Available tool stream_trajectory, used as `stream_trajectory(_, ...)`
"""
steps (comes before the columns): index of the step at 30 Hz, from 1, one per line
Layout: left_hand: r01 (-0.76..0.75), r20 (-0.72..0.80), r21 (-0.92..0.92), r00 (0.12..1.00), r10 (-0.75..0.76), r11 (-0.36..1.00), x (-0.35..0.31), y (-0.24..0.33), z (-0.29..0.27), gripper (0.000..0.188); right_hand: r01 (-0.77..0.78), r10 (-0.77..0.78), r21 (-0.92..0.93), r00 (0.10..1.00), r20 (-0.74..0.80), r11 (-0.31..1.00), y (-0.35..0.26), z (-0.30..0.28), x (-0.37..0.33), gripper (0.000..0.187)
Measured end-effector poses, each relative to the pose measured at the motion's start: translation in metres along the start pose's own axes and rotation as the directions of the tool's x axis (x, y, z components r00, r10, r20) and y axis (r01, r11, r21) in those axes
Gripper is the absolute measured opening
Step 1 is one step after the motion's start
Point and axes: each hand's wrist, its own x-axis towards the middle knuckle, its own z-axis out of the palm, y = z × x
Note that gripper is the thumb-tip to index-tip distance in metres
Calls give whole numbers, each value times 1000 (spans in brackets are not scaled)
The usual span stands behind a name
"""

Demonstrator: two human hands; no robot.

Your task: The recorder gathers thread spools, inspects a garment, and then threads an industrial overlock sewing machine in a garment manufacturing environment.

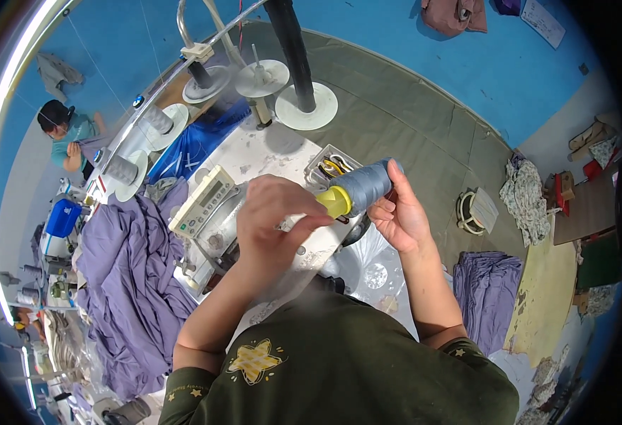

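Note:
A cone of grey-blue thread [366,185] with a yellow core [335,202] lies tilted in front of my chest. My right hand [408,218] grips its wide end, one finger stretched along the end and the others curled below. At the yellow core my left hand [274,219] is closed, thumb and forefinger meeting at its edge; what they pinch, if anything, is hidden. Beneath the hands stands a white sewing machine table [254,152] with a control panel [208,200]. Just behind the cone is a small tray [316,167] holding scissors and small tools.
Crumpled purple fabric [130,276] covers the left side. A thread stand with white discs [306,106] and grey cones [121,170] rises at the back left. Folded purple cloth [487,294] lies at right, near a round stool [471,212]. Another person [74,138] sits far left.

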Motion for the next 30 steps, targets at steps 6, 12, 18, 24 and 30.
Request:
stream_trajectory(6,-170,115,426,984,133,888,12,19,14,18,32,-37,-41,991,-129,999,5,8,-6,23)
stream_trajectory(12,-155,145,305,983,115,940,11,8,15,17,121,-143,-231,987,-80,966,2,12,-8,25)
stream_trajectory(18,195,266,-289,957,-117,937,-31,8,-15,9,169,-173,-375,985,23,912,-6,9,6,33)
stream_trajectory(24,851,705,140,273,-655,506,-147,-5,-53,20,402,-360,-634,911,202,660,19,51,44,51)
stream_trajectory(30,824,483,235,361,-798,515,-200,20,-95,32,707,-433,-569,707,559,419,54,112,123,57)
